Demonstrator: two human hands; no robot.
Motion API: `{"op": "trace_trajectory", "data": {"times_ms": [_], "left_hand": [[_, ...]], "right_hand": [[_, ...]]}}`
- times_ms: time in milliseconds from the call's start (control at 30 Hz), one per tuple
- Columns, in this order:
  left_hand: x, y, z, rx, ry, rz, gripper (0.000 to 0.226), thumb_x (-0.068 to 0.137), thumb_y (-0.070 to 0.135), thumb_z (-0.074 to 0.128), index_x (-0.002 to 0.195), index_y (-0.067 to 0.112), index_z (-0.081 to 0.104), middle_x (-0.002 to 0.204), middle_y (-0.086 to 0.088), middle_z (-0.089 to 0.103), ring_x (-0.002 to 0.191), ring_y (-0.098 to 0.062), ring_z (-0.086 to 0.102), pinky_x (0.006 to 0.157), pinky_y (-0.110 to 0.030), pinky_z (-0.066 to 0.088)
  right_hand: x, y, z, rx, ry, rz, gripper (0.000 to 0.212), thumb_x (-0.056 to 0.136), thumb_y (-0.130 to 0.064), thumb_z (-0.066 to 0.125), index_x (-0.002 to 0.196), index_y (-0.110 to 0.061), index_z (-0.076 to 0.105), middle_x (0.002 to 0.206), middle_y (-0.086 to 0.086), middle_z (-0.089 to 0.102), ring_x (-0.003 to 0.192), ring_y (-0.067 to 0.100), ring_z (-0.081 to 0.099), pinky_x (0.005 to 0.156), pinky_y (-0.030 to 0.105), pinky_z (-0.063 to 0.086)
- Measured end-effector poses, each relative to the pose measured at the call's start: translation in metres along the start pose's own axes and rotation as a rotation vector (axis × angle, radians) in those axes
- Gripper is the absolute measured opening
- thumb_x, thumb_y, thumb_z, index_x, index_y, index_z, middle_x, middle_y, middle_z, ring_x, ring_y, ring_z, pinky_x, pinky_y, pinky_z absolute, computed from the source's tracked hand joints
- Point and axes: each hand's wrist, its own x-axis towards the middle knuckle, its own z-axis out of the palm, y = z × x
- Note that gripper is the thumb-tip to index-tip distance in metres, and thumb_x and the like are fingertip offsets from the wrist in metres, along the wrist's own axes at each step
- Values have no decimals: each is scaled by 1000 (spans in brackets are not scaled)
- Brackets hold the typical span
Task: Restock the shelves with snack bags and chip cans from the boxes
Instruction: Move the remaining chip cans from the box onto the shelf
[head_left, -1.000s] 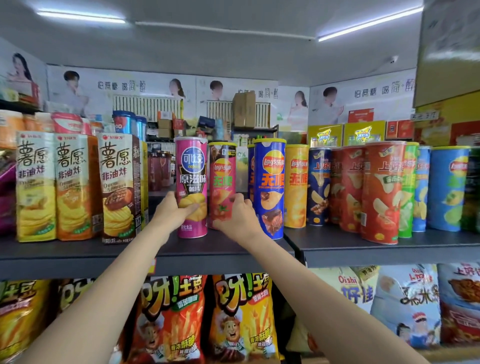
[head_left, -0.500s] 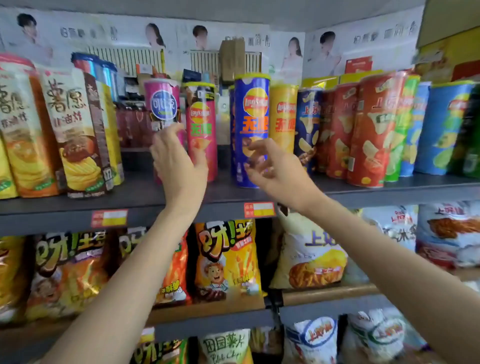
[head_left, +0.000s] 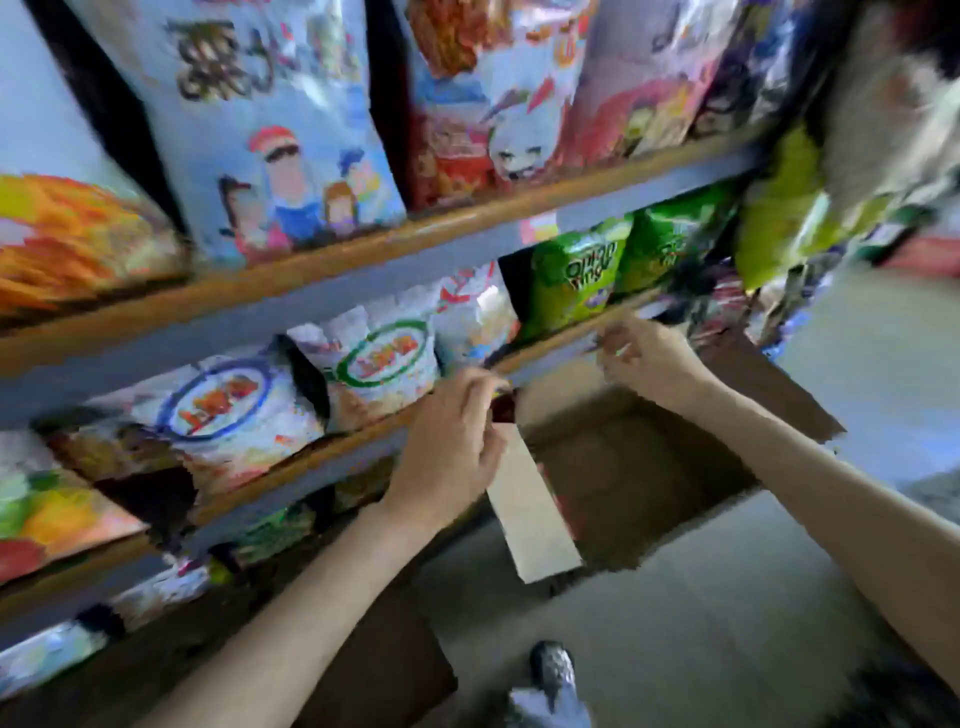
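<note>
Cardboard box (head_left: 623, 467) lay open below; your left hand (head_left: 447, 447) and right hand (head_left: 644, 358), fingers loosely curled and empty, risked brushing bags (head_left: 384, 364) off the shelf (head_left: 322, 467).

Both hands are off the chip cans on the top shelf; left hand (head_left: 447, 441) and right hand (head_left: 647, 358) now hang over the open cardboard box (head_left: 628, 467) at 5 o'clock.

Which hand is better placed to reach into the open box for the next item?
Probably the right hand: it hovers over the cardboard box, fingers loose. The left hand sits by the shelf edge and box flap.
</note>
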Motion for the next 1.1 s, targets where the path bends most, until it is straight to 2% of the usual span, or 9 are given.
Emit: {"op": "trace_trajectory", "data": {"times_ms": [100, 267, 367, 500, 667, 767, 900, 1033, 1100], "left_hand": [[7, -22, 108, -73, -133, -374, 35, 78, 3, 46, 112, 1, 54, 101, -12, 52, 95, -29, 52, 84, -30, 39], [21, -47, 220, -128, -242, -899, 27, 85, -1, 54, 112, 0, 52, 115, -15, 54, 101, -27, 56, 81, -30, 42], [25, -63, 255, -72, -228, -973, 26, 86, 1, 55, 112, 2, 51, 114, -13, 55, 98, -25, 57, 78, -23, 38], [12, -77, 288, -49, -274, -884, 27, 84, -3, 52, 110, 4, 51, 111, -9, 57, 91, -24, 58, 79, -32, 43], [15, -103, 314, 24, -289, -793, 25, 85, -1, 49, 107, 10, 53, 106, 1, 57, 80, -12, 54, 66, -19, 40], [16, -110, 323, -29, -304, -816, 25, 84, -2, 50, 105, 9, 53, 103, 0, 56, 73, -13, 52, 71, -28, 45], [17, -97, 316, -153, -316, -946, 29, 82, -2, 55, 110, 4, 50, 108, -11, 55, 86, -27, 58, 77, -30, 44], [38, -68, 275, -477, -458, -1124, 63, 77, 19, 74, 128, 8, 38, 116, -7, 48, 99, -21, 52, 84, -26, 43], [50, -52, 239, -597, -567, -1073, 75, 75, 23, 78, 134, 10, 33, 117, -4, 47, 104, -17, 51, 82, -20, 45]], "right_hand": [[38, 125, 32, -22, -182, 213, 31, 85, -16, 66, 112, -2, 61, 109, 17, 66, 97, 26, 63, 79, 22, 45], [85, 241, 107, -93, -560, 392, 36, 86, -38, 64, 101, -5, 61, 104, 17, 61, 95, 28, 58, 64, 26, 39], [101, 271, 175, -106, -713, 409, 49, 88, -38, 60, 119, 1, 56, 119, 19, 59, 112, 33, 56, 80, 30, 45], [108, 331, 312, -62, -891, 430, 68, 78, -44, 62, 133, -8, 46, 136, 18, 48, 123, 34, 48, 99, 40, 44], [114, 321, 358, 10, -663, 595, 49, 97, -17, 45, 139, 1, 29, 141, 20, 38, 131, 33, 40, 103, 38, 35], [119, 318, 340, 77, -677, 623, 51, 86, -22, 66, 129, 0, 48, 129, 18, 54, 119, 30, 53, 94, 33, 44], [117, 300, 265, 343, -765, 687, 41, 73, -14, 78, 109, -2, 64, 88, 11, 69, 71, 15, 68, 69, 28, 55], [108, 250, 163, 590, -710, 564, 27, 73, -5, 77, 95, -8, 61, 102, 16, 68, 89, 28, 66, 85, 43, 54], [99, 213, 121, 656, -670, 453, 47, 69, -8, 81, 109, -3, 56, 107, 16, 66, 94, 28, 64, 88, 44, 53]]}}
